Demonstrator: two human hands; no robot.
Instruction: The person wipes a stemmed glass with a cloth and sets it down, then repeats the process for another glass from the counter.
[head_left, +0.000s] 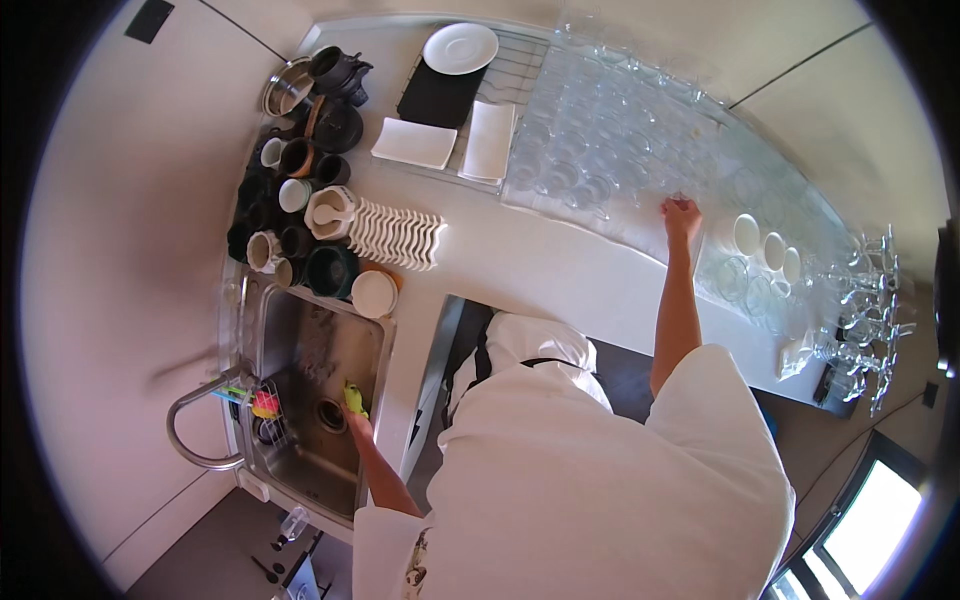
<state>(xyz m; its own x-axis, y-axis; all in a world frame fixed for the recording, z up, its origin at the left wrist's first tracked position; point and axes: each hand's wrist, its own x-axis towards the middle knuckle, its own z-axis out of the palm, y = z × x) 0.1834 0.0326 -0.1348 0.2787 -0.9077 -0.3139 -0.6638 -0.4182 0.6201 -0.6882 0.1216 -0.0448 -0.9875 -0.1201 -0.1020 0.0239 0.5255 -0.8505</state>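
Observation:
My left hand (358, 421) reaches over the stainless steel sink (349, 480) and holds a crumpled yellow-green cloth (355, 399) near the drain. Stretched out to the right, my right hand (682, 217) is at the front edge of a large group of clear glasses (592, 127) on a white cloth (615, 232). Its fingers are drawn together around the base of what looks like a clear glass; the glass itself is hard to make out. To the right of that hand, several white cups (746, 235) stand among more glasses.
A curved faucet (176, 424) arches beside the sink. Dark pots and cups (337, 127) crowd the counter's left end, near a row of wavy white dishes (397, 234). White rectangular plates (414, 142) lie on a wire rack (517, 56). Stacked glassware (862, 322) stands at the far right.

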